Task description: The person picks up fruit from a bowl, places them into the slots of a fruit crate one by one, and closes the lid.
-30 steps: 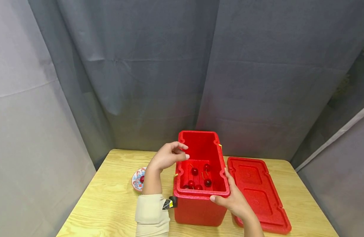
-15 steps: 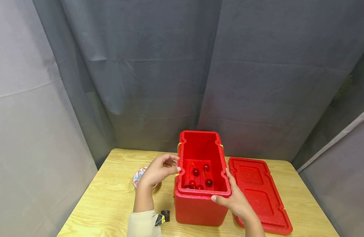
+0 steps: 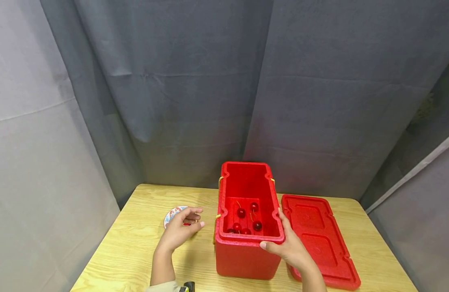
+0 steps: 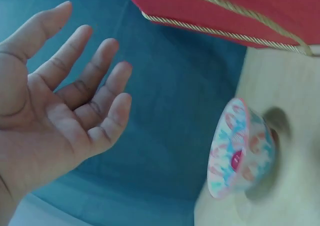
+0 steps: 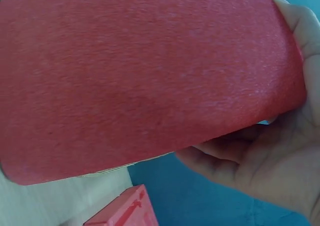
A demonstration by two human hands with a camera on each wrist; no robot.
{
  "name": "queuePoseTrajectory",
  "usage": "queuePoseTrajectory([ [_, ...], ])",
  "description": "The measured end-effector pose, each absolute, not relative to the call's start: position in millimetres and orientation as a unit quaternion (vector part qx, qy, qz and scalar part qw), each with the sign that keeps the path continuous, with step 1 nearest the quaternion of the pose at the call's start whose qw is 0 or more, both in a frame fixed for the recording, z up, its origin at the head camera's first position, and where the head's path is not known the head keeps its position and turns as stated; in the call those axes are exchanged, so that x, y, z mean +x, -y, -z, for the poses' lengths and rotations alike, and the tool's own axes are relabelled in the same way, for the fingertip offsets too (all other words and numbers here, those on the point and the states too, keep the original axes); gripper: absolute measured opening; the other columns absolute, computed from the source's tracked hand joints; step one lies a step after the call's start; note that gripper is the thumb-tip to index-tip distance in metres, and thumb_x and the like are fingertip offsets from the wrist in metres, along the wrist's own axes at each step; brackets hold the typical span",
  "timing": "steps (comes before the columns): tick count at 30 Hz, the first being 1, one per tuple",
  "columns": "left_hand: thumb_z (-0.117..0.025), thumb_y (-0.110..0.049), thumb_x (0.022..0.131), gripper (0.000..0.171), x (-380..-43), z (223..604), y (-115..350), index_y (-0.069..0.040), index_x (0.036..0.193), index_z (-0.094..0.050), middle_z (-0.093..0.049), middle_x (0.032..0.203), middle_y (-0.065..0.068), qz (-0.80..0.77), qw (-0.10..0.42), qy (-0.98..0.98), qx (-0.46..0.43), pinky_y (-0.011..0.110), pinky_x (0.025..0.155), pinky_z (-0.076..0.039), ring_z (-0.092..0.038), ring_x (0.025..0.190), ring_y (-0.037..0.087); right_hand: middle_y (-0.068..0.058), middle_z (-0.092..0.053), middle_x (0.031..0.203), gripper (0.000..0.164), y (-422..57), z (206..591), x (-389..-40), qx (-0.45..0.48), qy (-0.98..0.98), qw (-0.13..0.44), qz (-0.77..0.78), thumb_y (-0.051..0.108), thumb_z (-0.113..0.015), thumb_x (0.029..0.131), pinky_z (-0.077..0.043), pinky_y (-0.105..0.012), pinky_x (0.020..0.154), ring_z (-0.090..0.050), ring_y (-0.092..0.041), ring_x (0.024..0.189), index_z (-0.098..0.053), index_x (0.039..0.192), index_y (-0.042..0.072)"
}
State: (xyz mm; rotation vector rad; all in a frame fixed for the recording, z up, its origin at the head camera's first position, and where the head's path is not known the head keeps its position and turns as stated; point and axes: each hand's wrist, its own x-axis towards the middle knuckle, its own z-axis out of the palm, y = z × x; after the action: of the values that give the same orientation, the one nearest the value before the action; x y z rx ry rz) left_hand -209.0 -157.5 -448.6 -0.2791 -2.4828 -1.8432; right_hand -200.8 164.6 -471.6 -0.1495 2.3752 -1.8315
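Observation:
A red foam box [image 3: 248,261] with yellow cord handles stands without its lid on the table. Several dark red cherries [image 3: 240,213], some with stems, lie on its floor. My right hand [image 3: 294,249] grips the box's near right corner, thumb at the front rim and fingers along the side; the right wrist view has this hand [image 5: 270,161] against the red wall. To the left of the box, my left hand [image 3: 177,233] holds nothing, its fingers loosely bent. It partly covers a small patterned bowl [image 3: 168,219] in the head view. One cherry [image 4: 236,160] shows inside that bowl [image 4: 260,146].
The red lid [image 3: 317,247] lies flat on the table just right of the box. Grey curtains [image 3: 195,101] hang behind and at both sides of the wooden table [image 3: 118,243]. A cord [image 4: 225,35] runs along the box's left side.
My left hand has drawn back from over the box, moving left and down toward the patterned bowl. The right hand stays on the box corner.

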Motion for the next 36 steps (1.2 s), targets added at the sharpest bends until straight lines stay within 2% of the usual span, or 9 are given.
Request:
queuePoseTrajectory([
  [7,-0.074,-0.013,0.080,0.033,-214,488,174,-0.008,0.111,-0.063,-0.061,0.099,0.004,0.603,0.035,0.796,-0.042,0.035,0.080,-0.045,-0.055,0.092,0.020,-0.016,-0.040,0.137,0.110,-166,459,-202,-0.044,-0.811,0.081,0.578,0.023,-0.084,0.064,-0.050,-0.046,0.078,-0.048,-0.035,0.114,-0.010,0.146,0.018],
  [14,-0.074,-0.013,0.079,0.034,-217,509,186,-0.007,0.110,-0.063,-0.062,0.097,0.008,0.598,0.041,0.800,-0.006,0.034,0.075,-0.047,-0.057,0.088,0.022,-0.016,-0.042,0.134,0.110,-164,457,-200,-0.041,-0.808,0.079,0.582,0.020,-0.083,0.065,-0.050,-0.045,0.077,-0.050,-0.034,0.111,-0.010,0.146,0.017],
  [19,-0.072,-0.007,0.079,0.032,-228,520,194,-0.003,0.110,-0.063,-0.062,0.097,0.014,0.601,0.038,0.799,0.009,0.032,0.071,-0.049,-0.059,0.083,0.021,-0.016,-0.041,0.135,0.109,-161,457,-198,-0.022,-0.825,0.065,0.561,0.031,-0.083,0.067,-0.048,-0.047,0.080,-0.047,-0.034,0.114,-0.010,0.146,0.019],
  [23,-0.071,-0.005,0.078,0.034,-237,530,200,-0.001,0.111,-0.062,-0.062,0.097,0.013,0.593,0.033,0.804,0.025,0.031,0.072,-0.049,-0.059,0.085,0.022,-0.017,-0.041,0.135,0.110,-160,458,-198,-0.012,-0.833,0.061,0.550,0.037,-0.083,0.065,-0.048,-0.048,0.081,-0.047,-0.034,0.115,-0.010,0.146,0.019],
  [30,-0.071,-0.008,0.077,0.033,-249,546,205,-0.003,0.109,-0.064,-0.064,0.094,0.008,0.553,0.033,0.832,0.037,0.034,0.071,-0.048,-0.058,0.091,0.024,-0.015,-0.044,0.132,0.106,-163,463,-199,-0.024,-0.811,0.069,0.581,0.029,-0.085,0.064,-0.050,-0.044,0.079,-0.049,-0.034,0.112,-0.016,0.144,0.023],
  [36,-0.072,-0.005,0.075,0.032,-258,558,208,0.000,0.106,-0.063,-0.063,0.090,0.009,0.540,0.029,0.840,0.044,0.033,0.070,-0.046,-0.058,0.086,0.024,-0.016,-0.045,0.131,0.104,-162,470,-199,-0.041,-0.810,0.057,0.582,0.025,-0.084,0.064,-0.049,-0.042,0.080,-0.052,-0.032,0.109,-0.017,0.144,0.024],
])
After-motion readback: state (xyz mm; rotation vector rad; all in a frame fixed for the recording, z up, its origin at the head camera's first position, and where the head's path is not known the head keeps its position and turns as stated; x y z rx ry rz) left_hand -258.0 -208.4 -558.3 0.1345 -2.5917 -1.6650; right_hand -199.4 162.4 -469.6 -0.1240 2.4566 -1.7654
